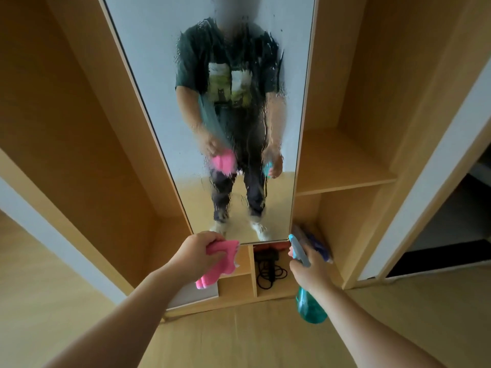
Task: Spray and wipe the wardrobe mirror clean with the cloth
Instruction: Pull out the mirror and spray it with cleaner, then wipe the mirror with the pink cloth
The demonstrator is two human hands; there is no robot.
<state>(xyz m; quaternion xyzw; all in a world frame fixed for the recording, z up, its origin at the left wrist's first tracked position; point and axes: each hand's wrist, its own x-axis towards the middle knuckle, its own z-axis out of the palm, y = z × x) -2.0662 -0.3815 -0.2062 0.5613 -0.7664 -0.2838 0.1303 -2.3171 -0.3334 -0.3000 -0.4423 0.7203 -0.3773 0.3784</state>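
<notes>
Tall mirror (159,75) takes up the whole 12 o'clock stretch, set into a light wood wardrobe (79,128). The glass is covered in wet streaks and drips down the middle, so the person's reflection comes out smeared and wavy; the mirror's top is cut off by the edge of the view. There's an open shelf (342,168) at 3 o'clock and small cubbies under the mirror at 6; one has a black tangle of cables (268,272); the one toward 4 o'clock holds a blue-purple thing (320,244) I can't make out, half hidden behind the nozzle. Pale wood floor (252,341) at 6 o'clock; a dark doorway (451,221) around 3 to 4 is too dim to read.

Left hand (198,252) has its fingers bunched round the pink cloth (220,264), just under the mirror's bottom edge at about 7 o'clock; can't tell if the cloth touches the glass. Right hand (309,272) is wrapped round the neck of the teal spray bottle (310,306) at 5 o'clock, nozzle up by the mirror's lower right corner; its trigger finger is hidden.
</notes>
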